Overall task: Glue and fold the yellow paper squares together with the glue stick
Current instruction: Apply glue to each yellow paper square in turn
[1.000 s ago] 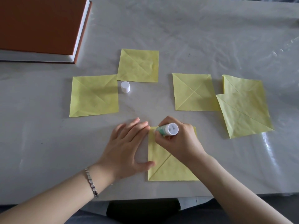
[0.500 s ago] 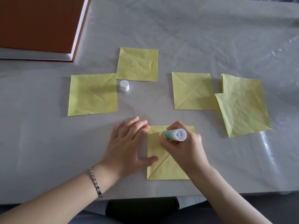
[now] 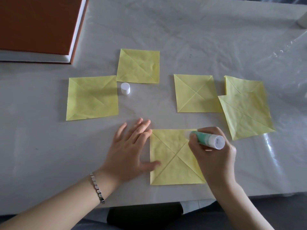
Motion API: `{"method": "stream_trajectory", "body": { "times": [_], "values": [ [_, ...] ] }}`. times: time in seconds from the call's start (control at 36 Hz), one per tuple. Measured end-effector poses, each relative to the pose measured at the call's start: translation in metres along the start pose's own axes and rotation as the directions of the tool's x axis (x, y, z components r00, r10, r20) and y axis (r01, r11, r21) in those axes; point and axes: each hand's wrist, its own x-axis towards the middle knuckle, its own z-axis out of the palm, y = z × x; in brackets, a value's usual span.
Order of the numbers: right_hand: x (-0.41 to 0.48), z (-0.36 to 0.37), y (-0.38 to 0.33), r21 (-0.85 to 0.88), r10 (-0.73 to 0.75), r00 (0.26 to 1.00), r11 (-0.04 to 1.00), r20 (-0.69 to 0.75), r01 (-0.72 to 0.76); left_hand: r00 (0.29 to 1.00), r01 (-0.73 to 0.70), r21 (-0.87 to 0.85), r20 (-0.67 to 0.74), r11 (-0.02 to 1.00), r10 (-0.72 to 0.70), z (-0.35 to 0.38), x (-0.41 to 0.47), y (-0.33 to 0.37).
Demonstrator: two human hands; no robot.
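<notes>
A yellow creased paper square (image 3: 172, 156) lies near the table's front edge. My left hand (image 3: 131, 151) rests flat on the table, fingers spread, thumb pressing the square's left edge. My right hand (image 3: 214, 156) grips a green and white glue stick (image 3: 207, 140), its tip down on the square's upper right corner. Other yellow squares lie beyond: one at the left (image 3: 92, 97), one at the back middle (image 3: 138, 66), one right of centre (image 3: 196, 93), and two overlapping at the right (image 3: 245, 108). The white glue cap (image 3: 125, 88) stands between the left squares.
A thick orange-covered book (image 3: 38, 25) lies at the back left corner. The grey table (image 3: 41, 146) is covered with a wrinkled clear plastic sheet (image 3: 282, 63). The table's front edge runs just below the near square.
My right hand has dragged the glue stick from the near square's upper left along its top edge to the upper right corner. My left hand has stayed in place.
</notes>
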Motion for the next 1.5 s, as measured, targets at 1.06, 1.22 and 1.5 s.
{"method": "stream_trajectory", "body": {
  "times": [1.06,1.22,1.5],
  "values": [
    [-0.002,0.013,-0.002,-0.001,-0.018,0.999,1.000,0.039,0.018,1.000,0.004,-0.018,-0.026,1.000,-0.005,-0.001,-0.001,0.001],
    [-0.008,0.051,-0.018,0.030,-0.037,0.982,0.999,0.187,0.032,0.999,0.004,-0.018,-0.034,1.000,-0.005,-0.001,-0.001,0.001],
    [-0.002,0.059,-0.017,-0.013,-0.029,0.982,0.999,0.186,0.032,1.000,0.010,-0.019,-0.017,1.000,-0.010,-0.002,0.000,0.002]
  ]
}}
